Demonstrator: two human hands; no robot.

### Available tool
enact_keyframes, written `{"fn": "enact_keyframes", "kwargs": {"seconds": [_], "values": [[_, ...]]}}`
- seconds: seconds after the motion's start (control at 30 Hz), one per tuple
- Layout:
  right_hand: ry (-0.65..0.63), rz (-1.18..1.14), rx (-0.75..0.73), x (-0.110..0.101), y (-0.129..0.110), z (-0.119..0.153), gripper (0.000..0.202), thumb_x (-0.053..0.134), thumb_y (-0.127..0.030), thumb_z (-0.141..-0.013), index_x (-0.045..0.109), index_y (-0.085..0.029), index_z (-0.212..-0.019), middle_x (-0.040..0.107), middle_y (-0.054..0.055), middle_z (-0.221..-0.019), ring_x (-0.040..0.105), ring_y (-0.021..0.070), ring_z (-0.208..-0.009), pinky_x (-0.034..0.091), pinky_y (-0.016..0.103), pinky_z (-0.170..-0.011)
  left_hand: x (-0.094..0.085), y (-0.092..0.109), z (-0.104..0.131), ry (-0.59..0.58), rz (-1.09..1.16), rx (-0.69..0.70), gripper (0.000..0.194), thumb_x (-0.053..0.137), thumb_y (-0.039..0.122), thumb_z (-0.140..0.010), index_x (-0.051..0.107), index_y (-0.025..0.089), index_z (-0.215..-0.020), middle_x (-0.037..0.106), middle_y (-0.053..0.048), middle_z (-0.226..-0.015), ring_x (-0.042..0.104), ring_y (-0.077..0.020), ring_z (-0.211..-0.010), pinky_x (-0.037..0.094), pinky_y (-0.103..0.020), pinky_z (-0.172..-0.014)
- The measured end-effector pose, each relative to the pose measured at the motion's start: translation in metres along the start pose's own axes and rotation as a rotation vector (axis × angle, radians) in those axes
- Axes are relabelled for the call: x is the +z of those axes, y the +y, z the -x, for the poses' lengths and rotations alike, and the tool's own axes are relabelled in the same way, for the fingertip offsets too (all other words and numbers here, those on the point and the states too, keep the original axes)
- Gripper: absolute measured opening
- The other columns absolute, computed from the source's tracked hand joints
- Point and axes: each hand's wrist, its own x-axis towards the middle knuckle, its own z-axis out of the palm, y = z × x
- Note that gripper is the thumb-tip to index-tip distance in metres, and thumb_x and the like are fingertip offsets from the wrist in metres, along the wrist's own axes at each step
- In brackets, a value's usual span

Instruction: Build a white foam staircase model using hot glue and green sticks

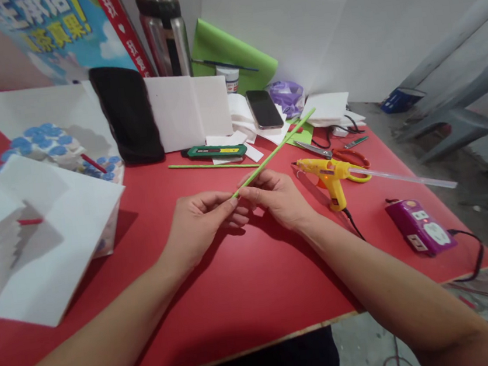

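I have the left hand (198,223) and the right hand (278,194) together at the centre of the frame, each closed narrow in a pinch on one thin green stick (281,147), the left at its near end, the right just beside; the stick slants toward the upper right, its far end free. As far as I can judge, it is a loose length, joined to nothing that I can see. Just beyond it a second stick (207,165) lies flat and unheld. At the left of the frame stands a white board piece (64,192) with a stepped strip already on it; whether it is finished I cannot tell. The red table (240,301) runs across most of my view. Right of centre on it are a yellow glue gun (336,184), its clear rod sticking out behind, and a purple power box (423,227). Past the hands I see a green cutter (216,152), paper scraps, a phone (264,109) and, at the back, a metal flask (165,39) and a curled green sheet (240,51). Beyond is a pale wall (279,26), with a grey stool (462,129) on the floor at the right edge.
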Motion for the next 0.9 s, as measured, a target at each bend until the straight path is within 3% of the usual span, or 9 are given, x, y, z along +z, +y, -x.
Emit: {"fn": "enact_keyframes", "kwargs": {"seconds": [0.2, 0.43, 0.63, 0.77, 0.9], "values": [[0.064, 0.035, 0.021, -0.0008, 0.0007, 0.0001, 0.031, 0.089, -0.045, -0.076, 0.074, -0.019, -0.074, 0.064, -0.003, -0.057, 0.054, 0.0108, -0.052, 0.041, 0.026, -0.052, 0.0031, 0.0015, 0.0032, 0.002, -0.124, 0.042, 0.02, 0.082, 0.033, -0.084, 0.083, 0.013, -0.089, 0.08, -0.007, -0.076, 0.076, -0.0208, -0.065, 0.068, -0.034, -0.066], [0.086, -0.023, 0.009, 0.003, 0.0007, 0.0019, 0.036, 0.087, -0.044, -0.08, 0.068, -0.018, -0.066, 0.061, -0.003, -0.055, 0.053, 0.0098, -0.052, 0.04, 0.025, -0.053, -0.0017, -0.0036, 0.0047, 0.016, -0.464, 0.309, 0.019, 0.071, 0.031, -0.095, 0.083, 0.017, -0.101, 0.083, -0.004, -0.082, 0.08, -0.0195, -0.071, 0.064, -0.026, -0.07], [0.11, -0.048, 0.019, 0.0056, 0.0014, 0.0025, 0.043, 0.087, -0.048, -0.081, 0.063, -0.019, -0.061, 0.058, -0.003, -0.05, 0.049, 0.0088, -0.047, 0.034, 0.025, -0.047, -0.0051, -0.0069, 0.0048, -0.007, -0.62, 0.475, 0.019, 0.067, 0.03, -0.098, 0.083, 0.021, -0.104, 0.084, -0.002, -0.089, 0.081, -0.019, -0.075, 0.063, -0.025, -0.072], [0.089, -0.021, 0.016, 0.0055, 0.0014, 0.0009, 0.051, 0.083, -0.058, -0.082, 0.063, -0.018, -0.058, 0.058, -0.002, -0.05, 0.049, 0.0085, -0.046, 0.037, 0.025, -0.048, -0.0026, -0.005, 0.0046, 0.028, -0.541, 0.4, 0.018, 0.069, 0.03, -0.096, 0.084, 0.021, -0.101, 0.084, -0.002, -0.083, 0.08, -0.0193, -0.072, 0.064, -0.025, -0.071], [0.062, -0.052, 0.045, 0.0057, -0.0007, 0.0011, 0.048, 0.086, -0.062, -0.075, 0.068, -0.018, -0.067, 0.063, -0.002, -0.057, 0.054, 0.0097, -0.048, 0.043, 0.025, -0.05, -0.0004, -0.0018, 0.0032, 0.046, -0.38, 0.288, 0.016, 0.071, 0.028, -0.093, 0.085, 0.021, -0.095, 0.084, -0.002, -0.082, 0.08, -0.0191, -0.071, 0.066, -0.026, -0.07]]}}
